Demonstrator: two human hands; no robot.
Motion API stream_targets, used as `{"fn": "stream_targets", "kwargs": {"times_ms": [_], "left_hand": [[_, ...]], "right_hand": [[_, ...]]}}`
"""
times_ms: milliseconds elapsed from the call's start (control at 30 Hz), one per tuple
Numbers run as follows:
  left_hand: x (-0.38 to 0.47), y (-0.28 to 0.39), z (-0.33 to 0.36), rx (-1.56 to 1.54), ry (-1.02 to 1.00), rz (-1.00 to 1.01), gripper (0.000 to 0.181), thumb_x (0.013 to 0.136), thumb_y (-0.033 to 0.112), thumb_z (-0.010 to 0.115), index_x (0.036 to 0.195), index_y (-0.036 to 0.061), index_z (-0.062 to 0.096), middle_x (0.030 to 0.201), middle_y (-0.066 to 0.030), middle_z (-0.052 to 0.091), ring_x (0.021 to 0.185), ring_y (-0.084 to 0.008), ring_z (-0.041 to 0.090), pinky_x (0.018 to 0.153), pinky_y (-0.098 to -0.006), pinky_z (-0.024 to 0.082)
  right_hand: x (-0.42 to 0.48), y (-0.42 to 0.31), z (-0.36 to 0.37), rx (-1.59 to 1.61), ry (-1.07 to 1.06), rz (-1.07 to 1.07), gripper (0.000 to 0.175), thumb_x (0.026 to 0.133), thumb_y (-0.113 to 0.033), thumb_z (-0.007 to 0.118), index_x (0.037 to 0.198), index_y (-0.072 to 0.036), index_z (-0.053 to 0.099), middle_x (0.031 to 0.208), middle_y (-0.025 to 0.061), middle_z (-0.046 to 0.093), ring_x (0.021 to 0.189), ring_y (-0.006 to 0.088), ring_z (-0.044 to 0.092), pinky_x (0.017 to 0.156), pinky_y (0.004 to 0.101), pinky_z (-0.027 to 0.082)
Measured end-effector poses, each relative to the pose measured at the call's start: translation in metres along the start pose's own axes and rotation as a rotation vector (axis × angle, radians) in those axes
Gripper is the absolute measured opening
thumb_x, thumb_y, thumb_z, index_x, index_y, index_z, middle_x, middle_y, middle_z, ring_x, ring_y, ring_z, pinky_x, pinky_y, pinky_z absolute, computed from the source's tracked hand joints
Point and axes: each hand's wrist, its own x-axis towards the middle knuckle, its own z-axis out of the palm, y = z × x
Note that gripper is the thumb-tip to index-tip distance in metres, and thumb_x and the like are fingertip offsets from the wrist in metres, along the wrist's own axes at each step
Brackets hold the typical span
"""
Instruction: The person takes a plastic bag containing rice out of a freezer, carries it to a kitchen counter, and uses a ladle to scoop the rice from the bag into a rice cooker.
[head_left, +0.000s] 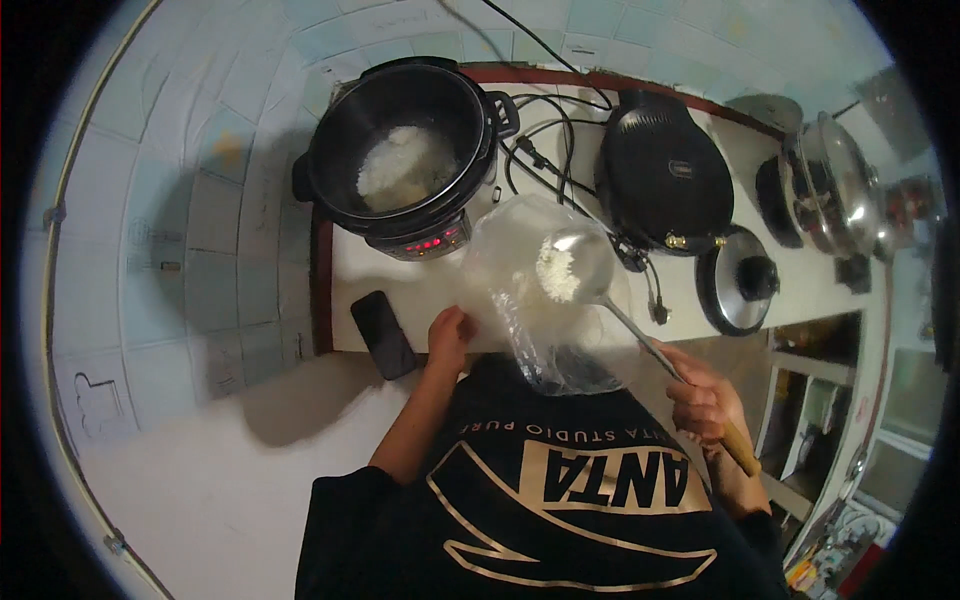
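Observation:
My right hand (701, 394) grips the wooden handle of a metal ladle (592, 251), whose bowl holds white grains like rice. The bowl is over a clear plastic bag (517, 277) at the counter's front edge; pale contents show faintly through the film. My left hand (450, 334) is curled at the counter edge, left of the bag; whether its fingers pinch anything is hidden. Beyond it, an electric pressure cooker (420, 232) stands lidless with its red display lit. White grains (405, 169) lie at the bottom of its dark pot.
A black smartphone (382, 334) lies left of my left hand. Black power cables (555, 161) coil behind the bag. To the right are a closed black electric griddle (667, 172), a round lid (739, 281) with a black knob and stacked metal pans (825, 187). Tiled wall bounds the left.

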Motion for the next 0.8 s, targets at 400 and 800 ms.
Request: {"fn": "stream_targets", "kwargs": {"times_ms": [400,800], "left_hand": [[-0.02,-0.022,0.017,0.099,0.078,0.04,0.016,0.082,0.026,0.054,0.076,0.0109,0.055,0.071,-0.0013,0.051,0.063,-0.0144,0.047,0.06,-0.0266,0.038],[-0.045,-0.033,0.053,0.42,-0.073,0.117,0.081,0.07,0.031,0.068,0.132,-0.0008,0.025,0.126,-0.017,0.038,0.11,-0.0289,0.044,0.094,-0.0392,0.037]], "right_hand": [[0.076,0.006,0.139,-0.445,-0.11,-0.003,0.049,0.093,-0.009,0.032,0.14,-0.01,0.018,0.052,0.0032,0.037,0.032,0.0086,0.035,0.025,0.0233,0.032],[0.227,0.011,0.117,-2.11,0.129,-0.362,0.043,0.091,-0.011,0.041,0.133,-0.012,0.037,0.05,0.0022,0.043,0.033,0.01,0.04,0.034,0.0257,0.036]]}}
